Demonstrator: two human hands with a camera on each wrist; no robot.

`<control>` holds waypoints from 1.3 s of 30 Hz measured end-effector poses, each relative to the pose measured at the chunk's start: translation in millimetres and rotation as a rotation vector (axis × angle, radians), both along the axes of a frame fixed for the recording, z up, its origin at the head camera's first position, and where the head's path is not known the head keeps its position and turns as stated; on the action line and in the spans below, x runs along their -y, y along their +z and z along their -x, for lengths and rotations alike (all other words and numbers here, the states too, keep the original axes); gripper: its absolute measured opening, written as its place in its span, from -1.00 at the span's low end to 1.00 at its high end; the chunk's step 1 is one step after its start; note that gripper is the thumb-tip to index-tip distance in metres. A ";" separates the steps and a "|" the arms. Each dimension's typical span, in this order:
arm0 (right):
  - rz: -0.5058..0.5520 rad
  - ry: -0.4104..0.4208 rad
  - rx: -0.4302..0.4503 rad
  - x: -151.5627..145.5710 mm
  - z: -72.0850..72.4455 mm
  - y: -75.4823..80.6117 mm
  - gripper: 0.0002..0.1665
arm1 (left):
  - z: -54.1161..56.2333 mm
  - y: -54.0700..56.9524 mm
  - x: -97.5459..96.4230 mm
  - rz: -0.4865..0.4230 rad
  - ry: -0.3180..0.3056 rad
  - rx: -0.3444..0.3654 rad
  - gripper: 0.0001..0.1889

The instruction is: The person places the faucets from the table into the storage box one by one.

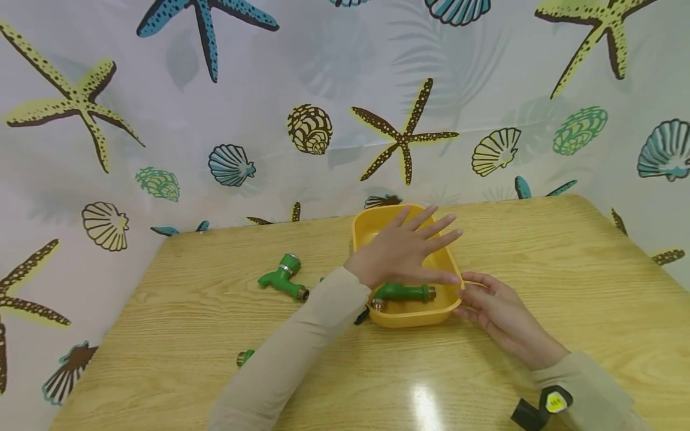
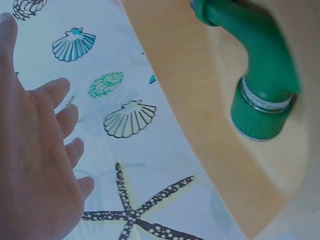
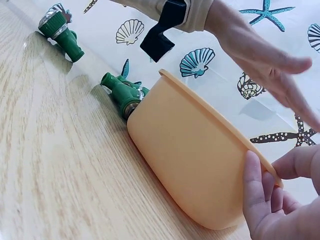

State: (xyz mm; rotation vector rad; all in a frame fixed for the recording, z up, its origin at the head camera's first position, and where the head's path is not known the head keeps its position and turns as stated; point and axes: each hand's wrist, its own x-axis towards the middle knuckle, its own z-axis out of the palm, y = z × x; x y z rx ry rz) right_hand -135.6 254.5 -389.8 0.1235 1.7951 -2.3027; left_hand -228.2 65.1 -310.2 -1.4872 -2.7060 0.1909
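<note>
A yellow plastic basin stands on the wooden table, and a green tap lies inside it. My right hand pinches the basin's rim at its near right corner, thumb over the edge and fingers against the outer wall in the right wrist view. Over the basin is my left hand, fingers spread and straight, holding nothing. Left of the basin lies another green tap with a ribbed cap. In the right wrist view a green tap sits close by the basin's far side, mostly hidden by my left arm in the head view.
Another green fitting shows partly from behind my left sleeve on the wooden table. A white cloth printed with shells and starfish hangs behind the table.
</note>
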 end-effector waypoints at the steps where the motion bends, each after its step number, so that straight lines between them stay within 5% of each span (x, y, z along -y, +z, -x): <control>1: 0.003 0.001 0.002 0.5 -0.1 0.0 -0.50 | -2.6 0.3 0.9 -0.006 -0.012 -0.035 -0.13; 5: -0.002 0.007 0.006 2.3 -1.0 -0.9 -0.45 | -11.7 1.5 5.5 -0.006 -0.046 -0.157 -0.10; 12: -0.017 0.003 0.012 1.3 -3.6 -1.5 -0.32 | -24.1 2.7 14.0 -0.040 -0.136 -0.252 -0.10; 19: -0.046 0.004 0.009 1.2 -3.3 -2.0 -0.31 | -28.9 0.3 26.7 -0.059 -0.185 -0.419 0.02; 30: -0.033 -0.012 0.011 1.0 -2.3 -0.7 -0.37 | -33.5 -0.9 44.3 -0.112 -0.236 -0.476 0.08; 39: -0.046 -0.025 0.014 2.7 -0.3 0.7 -0.39 | -32.2 -6.3 66.5 -0.130 -0.241 -0.436 0.07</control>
